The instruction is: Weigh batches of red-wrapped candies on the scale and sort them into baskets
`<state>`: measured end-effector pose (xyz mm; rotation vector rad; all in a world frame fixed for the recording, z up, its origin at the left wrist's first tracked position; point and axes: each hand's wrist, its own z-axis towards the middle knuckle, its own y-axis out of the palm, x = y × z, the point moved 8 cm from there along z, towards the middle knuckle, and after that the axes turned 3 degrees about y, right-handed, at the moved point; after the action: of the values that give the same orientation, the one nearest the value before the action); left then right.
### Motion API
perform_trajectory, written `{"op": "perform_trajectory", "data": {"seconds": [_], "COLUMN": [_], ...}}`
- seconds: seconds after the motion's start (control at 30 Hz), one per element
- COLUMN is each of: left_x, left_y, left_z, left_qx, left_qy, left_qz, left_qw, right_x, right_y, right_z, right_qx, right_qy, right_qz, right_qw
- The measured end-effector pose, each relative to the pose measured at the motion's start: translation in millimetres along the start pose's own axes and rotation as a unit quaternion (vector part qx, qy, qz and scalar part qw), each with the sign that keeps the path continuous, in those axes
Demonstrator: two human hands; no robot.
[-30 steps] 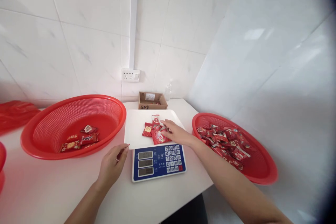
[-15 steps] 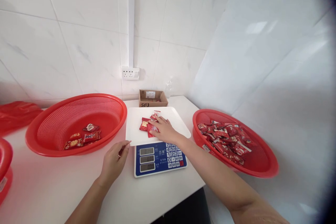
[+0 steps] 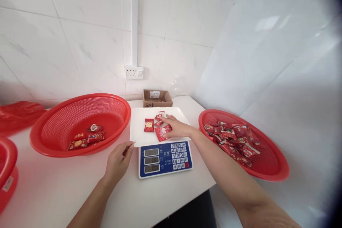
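Early stage: few packets (image 3: pixel 149 125) on scale tray (image 3: pixel 139 135).
Handful in left-edge basket (image 3: pixel 53 150), heap in right-edge basket (image 3: pixel 278 175); right hand (image 3: pixel 177 129) fingers released, flat on packets; left hand (image 3: pixel 119 162) half-curled, empty.

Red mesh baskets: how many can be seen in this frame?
3. A large basket left of the scale, a packet-filled basket right of it, and a cropped basket at the left edge, perhaps stacked on another.
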<state>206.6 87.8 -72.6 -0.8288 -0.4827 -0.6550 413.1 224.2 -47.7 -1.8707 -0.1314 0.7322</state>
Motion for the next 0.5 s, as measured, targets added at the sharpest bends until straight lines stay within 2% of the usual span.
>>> {"op": "perform_trajectory", "data": {"seconds": [0.17, 0.3, 0.4, 0.5], "left_x": [0, 2, 3, 3], "left_y": [1.5, -1.6, -3.7, -4.8], "left_z": [1, 2, 2, 1], "left_qx": [-0.008, 0.002, 0.008, 0.013], "left_qy": [-0.005, -0.005, -0.006, -0.014], "left_qz": [-0.006, -0.003, -0.006, -0.016], "left_qw": [1.0, 1.0, 1.0, 1.0], "right_x": [1, 2, 4, 9], "right_y": [-8, -5, -2, -6], "right_z": [16, 24, 22, 10], "right_qx": [0.062, 0.059, 0.059, 0.085], "right_qy": [0.002, 0.025, 0.024, 0.006], "right_qz": [-0.018, -0.046, -0.043, -0.025], "right_qw": [0.998, 0.997, 0.997, 0.996]}}
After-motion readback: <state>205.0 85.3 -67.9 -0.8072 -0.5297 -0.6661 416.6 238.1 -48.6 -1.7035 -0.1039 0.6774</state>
